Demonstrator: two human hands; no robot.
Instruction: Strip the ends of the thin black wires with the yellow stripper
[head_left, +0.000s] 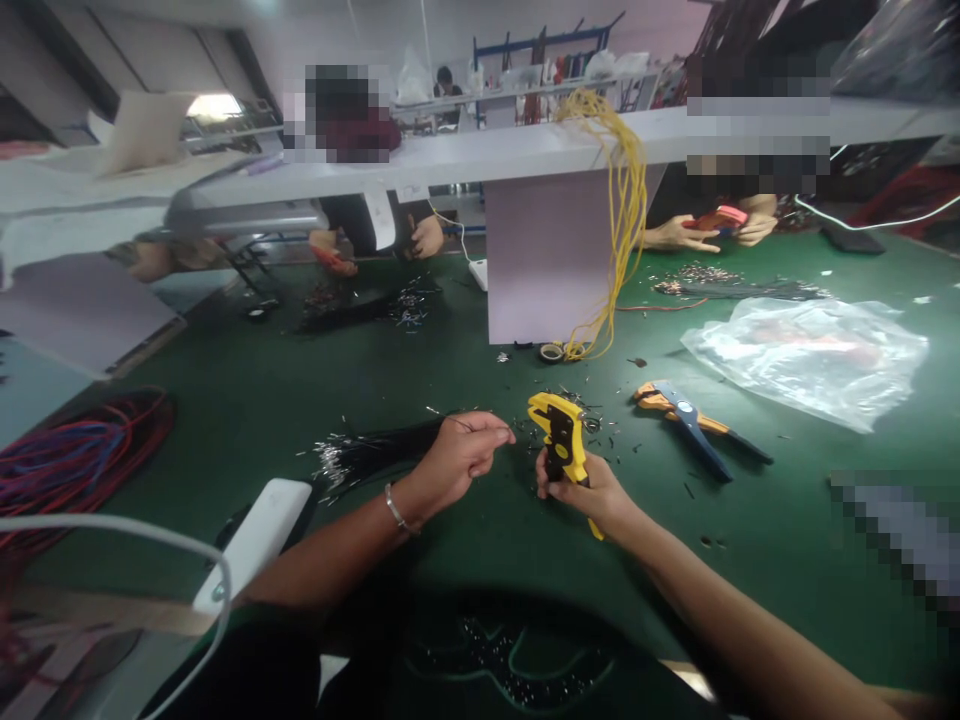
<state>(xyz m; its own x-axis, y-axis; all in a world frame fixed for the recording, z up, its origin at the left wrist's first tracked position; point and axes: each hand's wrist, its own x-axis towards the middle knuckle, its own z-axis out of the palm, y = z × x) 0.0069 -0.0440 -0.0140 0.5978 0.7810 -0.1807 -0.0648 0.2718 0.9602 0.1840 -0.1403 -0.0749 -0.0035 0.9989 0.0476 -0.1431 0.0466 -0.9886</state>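
We have the left hand (461,460) raised over the green work mat (225,400), its thumb and fingertips pinched narrowly on a thin black wire (461,423), though the pinch itself is small and hard to make out. The right hand (581,490) wraps firmly around the grip of a yellow wire stripper (561,440), with the tool's black-and-yellow head standing up just beside the left fingertips. The two hands seem to be held close so that the wire and the tool's head meet within easy reach, right in front of the body. A bundle of black wires (375,450) with bare silver ends lies on the mat just left of the left wrist, conveniently near that hand. Small cut scraps (577,398) litter the mat around the stripper's head. Further right, an orange-and-blue wire stripper (694,425) rests within reach, and beyond it lies a clear plastic bag (810,360). A hank of yellow wires (626,210) hangs over a white shelf (480,160) ahead of us, while a coil of red and blue wires (75,450) sits at the mat's left edge. Across the table, a co-worker's hands (697,232) hold something red.
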